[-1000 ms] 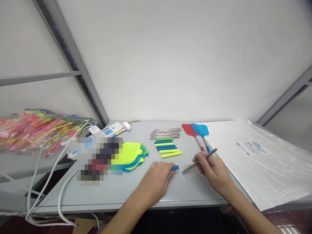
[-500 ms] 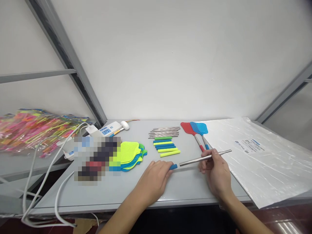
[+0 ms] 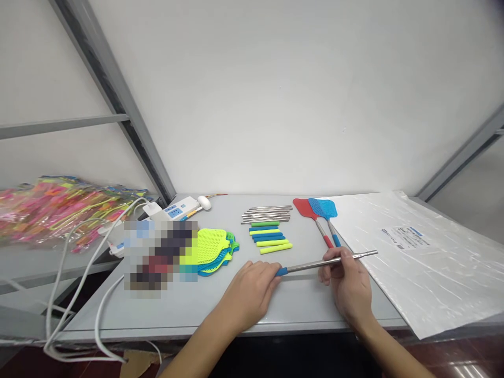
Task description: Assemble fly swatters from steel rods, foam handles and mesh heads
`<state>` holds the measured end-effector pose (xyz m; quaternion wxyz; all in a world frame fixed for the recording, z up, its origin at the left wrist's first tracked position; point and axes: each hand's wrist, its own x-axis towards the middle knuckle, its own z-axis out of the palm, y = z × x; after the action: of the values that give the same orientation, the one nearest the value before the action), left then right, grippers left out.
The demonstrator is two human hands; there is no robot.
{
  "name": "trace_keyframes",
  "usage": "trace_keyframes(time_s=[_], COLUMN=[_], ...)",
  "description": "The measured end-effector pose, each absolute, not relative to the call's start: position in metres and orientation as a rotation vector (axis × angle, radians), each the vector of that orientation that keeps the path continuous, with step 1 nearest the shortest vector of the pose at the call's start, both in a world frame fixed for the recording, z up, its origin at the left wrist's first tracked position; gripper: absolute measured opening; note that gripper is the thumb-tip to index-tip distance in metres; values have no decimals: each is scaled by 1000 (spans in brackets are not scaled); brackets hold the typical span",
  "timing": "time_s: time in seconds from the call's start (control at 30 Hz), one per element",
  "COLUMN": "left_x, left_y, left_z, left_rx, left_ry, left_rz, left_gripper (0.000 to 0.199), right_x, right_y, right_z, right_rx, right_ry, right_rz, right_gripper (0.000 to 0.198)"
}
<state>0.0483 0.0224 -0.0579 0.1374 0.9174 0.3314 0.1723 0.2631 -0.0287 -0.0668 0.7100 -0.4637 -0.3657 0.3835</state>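
While gripping blue sleeve (image 3: pixel 282 272) with left hand (image 3: pixel 254 289) and steel rod (image 3: pixel 307 265) with right hand (image 3: pixel 349 278), could easily jam or lose hold if pushing crooked, tbh.

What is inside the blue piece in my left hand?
The metal rod held in your right hand meets the blue piece at its exposed end. Whether the rod has gone inside can't be seen, and your left hand covers the rest of the piece.
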Motion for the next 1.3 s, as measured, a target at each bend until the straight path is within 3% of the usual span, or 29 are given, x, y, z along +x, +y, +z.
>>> trace_keyframes(time_s=[0.3, 0.67, 1.3], left_x=[48, 41, 35], left_y=[21, 22, 22], left_z=[-57, -50, -25], left_rx=[2667, 2727, 2825], left_ry=[918, 879, 848], left_rz=[496, 540, 475], left_gripper=[27, 25, 24], right_x=[260, 244, 255], right_y=[-30, -27, -30], right_z=[-67, -63, -49], right_rx=[-1036, -962, -971], right_ry=[-904, -995, -1146], right_rz=[895, 1311, 1250], right_gripper=[38, 27, 20])
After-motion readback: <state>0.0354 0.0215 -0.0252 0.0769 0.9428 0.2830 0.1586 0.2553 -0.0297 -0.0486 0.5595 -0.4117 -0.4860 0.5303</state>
